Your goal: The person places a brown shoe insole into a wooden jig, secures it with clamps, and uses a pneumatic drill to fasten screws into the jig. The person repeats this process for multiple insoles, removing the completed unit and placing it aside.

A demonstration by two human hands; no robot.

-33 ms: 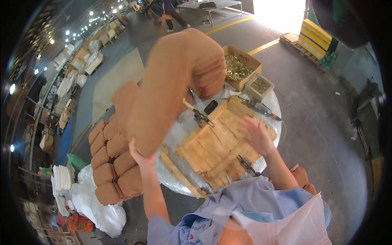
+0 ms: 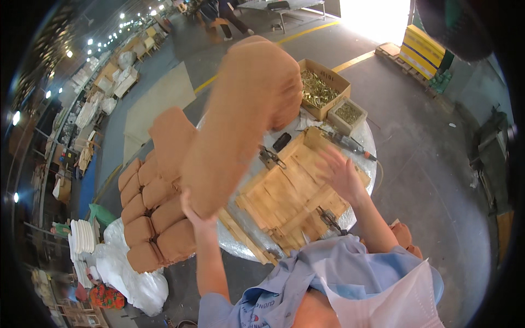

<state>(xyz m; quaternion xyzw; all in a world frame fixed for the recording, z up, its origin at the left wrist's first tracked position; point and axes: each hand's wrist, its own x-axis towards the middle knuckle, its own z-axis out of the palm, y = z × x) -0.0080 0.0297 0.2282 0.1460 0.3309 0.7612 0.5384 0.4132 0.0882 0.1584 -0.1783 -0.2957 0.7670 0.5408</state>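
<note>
My left hand (image 2: pixel 198 210) grips the near end of a long brown upholstered cushion (image 2: pixel 229 126), which is raised, tilted and slightly blurred. Its far end covers part of a stack of brown cushions (image 2: pixel 289 101) on the round table. My right hand (image 2: pixel 340 174) is empty, fingers apart, above the right side of a wooden jig (image 2: pixel 290 186). Black-handled toggle clamps (image 2: pixel 272 157) are fixed along the jig's edges. A power screwdriver (image 2: pixel 350 145) lies beyond my right hand. To the left, more brown cushions (image 2: pixel 156 216) stand in stacked rows.
A cardboard box (image 2: pixel 339 82) of metal hardware and a smaller tray (image 2: pixel 350 116) of screws sit at the table's far right. Clear plastic wrap (image 2: pixel 136 284) lies on the floor at left. A yellow box (image 2: pixel 421 52) rests on a pallet. Someone's legs (image 2: pixel 235 19) show far off.
The held cushion and my left hand have shifted a little to the right, covering more of the stack behind. My right hand has moved slightly and stays open.
</note>
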